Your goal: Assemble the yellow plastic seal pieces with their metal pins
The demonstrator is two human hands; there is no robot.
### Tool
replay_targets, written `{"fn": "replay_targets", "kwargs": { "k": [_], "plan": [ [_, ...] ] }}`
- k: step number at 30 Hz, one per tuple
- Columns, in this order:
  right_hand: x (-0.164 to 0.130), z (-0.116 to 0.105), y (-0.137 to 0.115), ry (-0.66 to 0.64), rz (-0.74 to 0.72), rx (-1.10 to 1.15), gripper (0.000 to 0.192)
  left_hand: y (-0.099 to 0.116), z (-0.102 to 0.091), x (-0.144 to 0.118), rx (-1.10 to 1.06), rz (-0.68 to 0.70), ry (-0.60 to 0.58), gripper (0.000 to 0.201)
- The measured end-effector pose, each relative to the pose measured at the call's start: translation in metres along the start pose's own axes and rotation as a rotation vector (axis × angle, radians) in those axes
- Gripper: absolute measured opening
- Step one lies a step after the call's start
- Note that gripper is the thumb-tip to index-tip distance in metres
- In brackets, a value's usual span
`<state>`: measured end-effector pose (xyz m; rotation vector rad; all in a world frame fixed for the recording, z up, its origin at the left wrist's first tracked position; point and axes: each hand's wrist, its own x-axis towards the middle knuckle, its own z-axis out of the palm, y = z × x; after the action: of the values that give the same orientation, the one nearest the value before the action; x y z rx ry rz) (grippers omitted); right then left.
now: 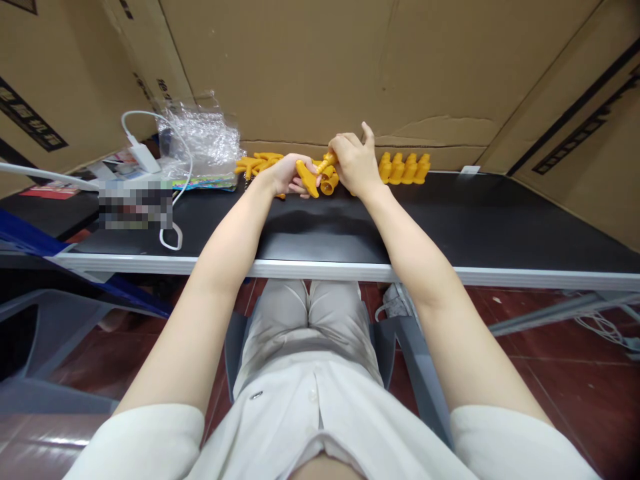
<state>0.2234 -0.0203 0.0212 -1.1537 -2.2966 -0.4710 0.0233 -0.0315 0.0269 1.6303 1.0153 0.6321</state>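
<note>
Far to the left of the one yellow threaded piece (307, 179), one white adapter (145, 158) trails its cable, and nearer it, still on the left, lies one heap of clear plastic wrap (213, 143). Just left of the piece is one pile of loose yellow parts (257, 163), overlapping too much to count. One left hand (290, 177) holds the piece by its broad end, above the black tabletop (320, 233). Close on the piece's right, at least one hollow yellow part (329, 185) shows its open mouth. One right hand (357, 160) is narrowed around the piece's far tip, its fingers partly hidden. Farther right of the piece stand at least four bottle-shaped yellow parts (404, 171), upright and side by side, then one white tag (470, 170).
</note>
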Motion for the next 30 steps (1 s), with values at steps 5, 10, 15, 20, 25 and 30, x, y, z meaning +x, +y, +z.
{"fn": "replay_targets", "kwargs": {
  "k": [5, 10, 15, 20, 25, 30],
  "plan": [
    [-0.003, 0.001, 0.001, -0.038, -0.043, 0.003, 0.050, -0.002, -0.002, -0.001, 0.076, -0.024, 0.100, 0.030],
    [-0.007, 0.003, 0.006, -0.076, -0.133, 0.005, 0.047, -0.005, -0.003, -0.003, 0.049, -0.017, 0.060, 0.022],
    [-0.003, 0.009, 0.009, -0.050, -0.141, -0.023, 0.046, -0.005, -0.005, -0.001, -0.042, -0.064, 0.080, 0.023],
    [0.002, 0.012, 0.004, 0.042, -0.103, -0.048, 0.042, -0.004, -0.006, 0.005, -0.218, -0.031, -0.019, 0.023],
    [0.003, 0.012, 0.007, 0.076, -0.004, -0.080, 0.041, -0.005, -0.005, 0.004, -0.298, -0.030, 0.008, 0.014],
    [-0.007, -0.004, 0.040, 0.041, 0.311, -0.129, 0.035, -0.002, -0.002, 0.000, -0.327, -0.004, 0.154, 0.011]
  ]
}}
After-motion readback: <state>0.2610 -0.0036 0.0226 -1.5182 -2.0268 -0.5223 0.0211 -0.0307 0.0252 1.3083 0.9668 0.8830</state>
